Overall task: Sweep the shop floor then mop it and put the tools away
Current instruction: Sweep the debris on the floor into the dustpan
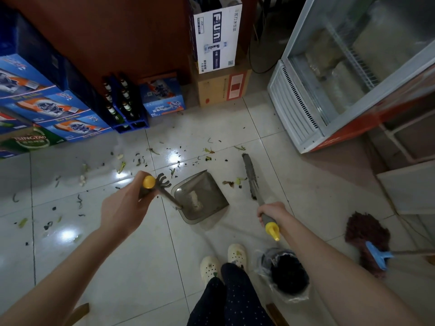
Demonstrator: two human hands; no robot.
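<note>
A: Why did the left hand (127, 205) curl round the dustpan (200, 201) handle?

B: To rest the pan on the tiles (131, 267), its mouth toward the scraps (227, 183). The broom (250, 180) stood just right of them. The right hand (270, 214) gripped its handle, I think to sweep them in. The mop (367, 238) lay at the near right, waiting.

Grey dustpan (202, 198) and grey broom (250, 180), each handle capped yellow. Lower right, mop (364, 229): maroon head, blue clamp. Pale glossy floor (117, 267) tiles, flecked green and black. Upper left, cartons (51, 107): blue with orange. Dark trousers (235, 302), apparently white-dotted; cream shoes (236, 255).
</note>
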